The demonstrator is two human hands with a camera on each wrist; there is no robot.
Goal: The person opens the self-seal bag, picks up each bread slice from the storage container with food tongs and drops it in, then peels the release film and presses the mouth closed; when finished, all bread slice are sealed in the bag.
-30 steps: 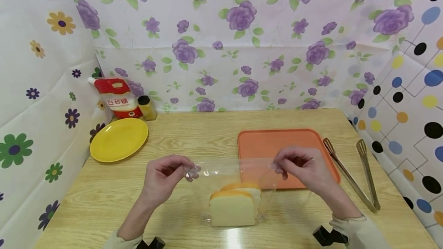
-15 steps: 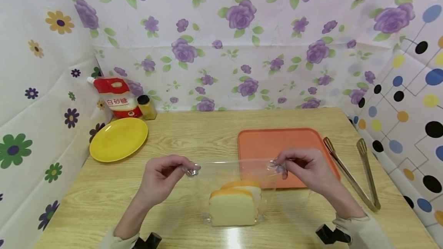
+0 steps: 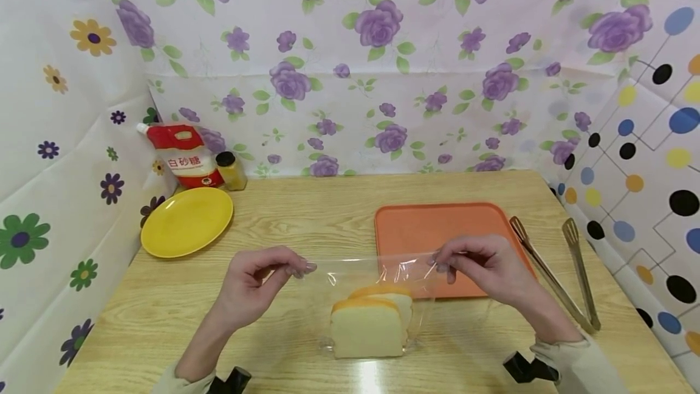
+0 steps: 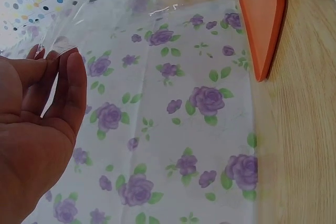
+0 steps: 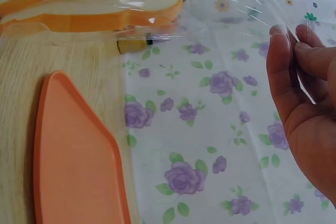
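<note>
A clear plastic bag [image 3: 322, 303] stands on the wooden table with bread slices [image 3: 366, 330] inside it. My left hand [image 3: 254, 284] pinches the bag's upper left corner between thumb and fingers. At the upper right corner my right hand [image 3: 487, 269] pinches the film in the same way. The top edge is stretched nearly straight between both hands. In the left wrist view the left hand [image 4: 47, 98] holds the film by its fingertips. The right wrist view shows the right hand [image 5: 304, 77] on its corner, with the slices [image 5: 105, 3] at upper left.
An orange tray [image 3: 432, 224] lies behind the bag, partly seen through it. Metal tongs [image 3: 582, 278] rest right of the tray. At the back left are a yellow plate [image 3: 186, 222], a red and white sugar pouch [image 3: 186, 157] and a black-capped yellow jar [image 3: 231, 172].
The bag's top edge is drawn straighter, and the crumpled film at the left fingertips looks smoother. Both hands keep their pinch and have barely moved. The bread slices stay in place.
</note>
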